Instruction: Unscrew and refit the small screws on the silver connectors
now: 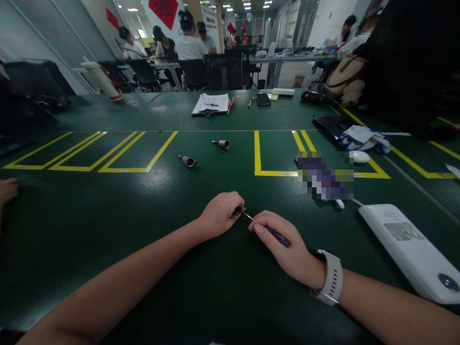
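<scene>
My left hand [223, 213] is closed around a small cup-shaped metal piece [236, 212], its round opening towards me; it looks like a hole saw. Between finger and thumb, my right hand [283, 244] grips a slim screwdriver [277, 236] with a dark purple handle. The screwdriver's metal shaft points left, and its tip meets the side of the metal piece, where the exact contact is too small to make out. Farther back on the green table lie two similar metal pieces with shanks, one hole saw [187, 161] nearer and another hole saw [223, 144] beyond it.
Yellow tape [258, 153] marks boxes on the table. To the right are a white device [406, 244], a blurred-out phone-like object [321, 177], a white mouse [359, 156] and gloves [364, 139]. A clipboard [210, 103] lies at the back. Another person's hand [7, 189] shows at left.
</scene>
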Motion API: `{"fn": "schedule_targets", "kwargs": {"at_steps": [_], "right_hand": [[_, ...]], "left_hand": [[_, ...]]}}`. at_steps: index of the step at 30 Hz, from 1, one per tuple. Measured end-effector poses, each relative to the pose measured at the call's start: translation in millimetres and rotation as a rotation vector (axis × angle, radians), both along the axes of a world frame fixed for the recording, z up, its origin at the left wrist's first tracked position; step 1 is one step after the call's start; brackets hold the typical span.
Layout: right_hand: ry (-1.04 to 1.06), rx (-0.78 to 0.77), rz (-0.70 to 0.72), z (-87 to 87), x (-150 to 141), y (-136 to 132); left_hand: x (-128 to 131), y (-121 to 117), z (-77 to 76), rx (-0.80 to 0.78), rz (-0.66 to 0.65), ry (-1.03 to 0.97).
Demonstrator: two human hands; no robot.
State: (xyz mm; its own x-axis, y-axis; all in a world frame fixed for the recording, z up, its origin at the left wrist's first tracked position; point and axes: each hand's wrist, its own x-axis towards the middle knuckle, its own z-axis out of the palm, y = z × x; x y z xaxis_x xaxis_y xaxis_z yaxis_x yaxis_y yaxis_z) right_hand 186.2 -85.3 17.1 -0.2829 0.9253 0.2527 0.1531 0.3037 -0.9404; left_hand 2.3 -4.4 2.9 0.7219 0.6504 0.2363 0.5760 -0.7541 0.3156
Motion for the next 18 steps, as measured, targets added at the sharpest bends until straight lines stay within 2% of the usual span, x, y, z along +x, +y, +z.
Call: {"fn": "schedule_targets", "kwargs": {"at_steps": [4,9,12,15,18], "right_hand": [[0.053,-0.075,0.038,-1.0,1.5,3.5],[0.372,-0.357,0.062,-5.7,6.3,11.8],[0.446,-0.447,0.053,-7.2,5.8,14.8],[0.463,-0.450,0.045,-7.7,4.2,14.5],[0.377,-0.321,0.017,-6.7,3.5,10.8]], "left_hand": [[-1.2,-1.2,-0.2,0.034,-0.045,0.047],[-2.5,-0.2,-0.5,0.011,-0.054,-0.016],[-2.1,1.0,-0.1,-0.018,-0.043,-0.070],[-1.6,1.4,0.2,-0.028,-0.037,-0.107],[-1.7,0.9,0.1,-0.016,-0.007,-0.102]]}}
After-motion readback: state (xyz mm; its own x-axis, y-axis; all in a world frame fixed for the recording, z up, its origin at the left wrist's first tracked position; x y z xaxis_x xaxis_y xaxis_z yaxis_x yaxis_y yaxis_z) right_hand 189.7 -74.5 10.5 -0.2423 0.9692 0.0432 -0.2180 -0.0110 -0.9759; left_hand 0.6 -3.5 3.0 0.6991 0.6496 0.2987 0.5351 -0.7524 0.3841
